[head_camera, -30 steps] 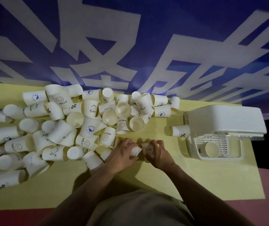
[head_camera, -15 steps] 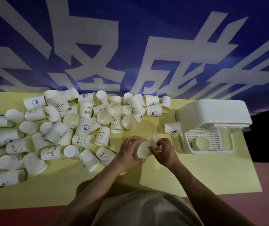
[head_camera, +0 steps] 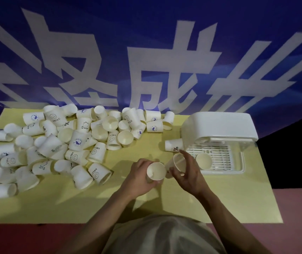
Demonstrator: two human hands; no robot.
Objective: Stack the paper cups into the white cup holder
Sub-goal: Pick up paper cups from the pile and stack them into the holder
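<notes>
My left hand point(head_camera: 139, 177) grips a white paper cup point(head_camera: 156, 171) with its mouth turned up toward me. Just to its right, my right hand point(head_camera: 188, 176) pinches a second paper cup point(head_camera: 179, 162), tilted, its rim close to the first cup. The white cup holder point(head_camera: 219, 125) stands at the right of the yellow mat, its open slotted tray point(head_camera: 225, 162) facing me with one cup point(head_camera: 203, 160) inside. A cup marked "%" point(head_camera: 173, 145) lies on its side beside the holder's left edge. A heap of several loose cups point(head_camera: 77, 142) covers the left and back of the mat.
The yellow mat point(head_camera: 229, 202) lies on a reddish table point(head_camera: 300, 217). A blue banner with large white characters point(head_camera: 146, 61) rises right behind the mat. Bare mat shows in front of my hands and below the holder. My grey shirt fills the bottom middle.
Both hands lifted their cups off the mat and moved right toward the holder. The two cups, first lying low between my hands, now face mouth-up, side by side.
</notes>
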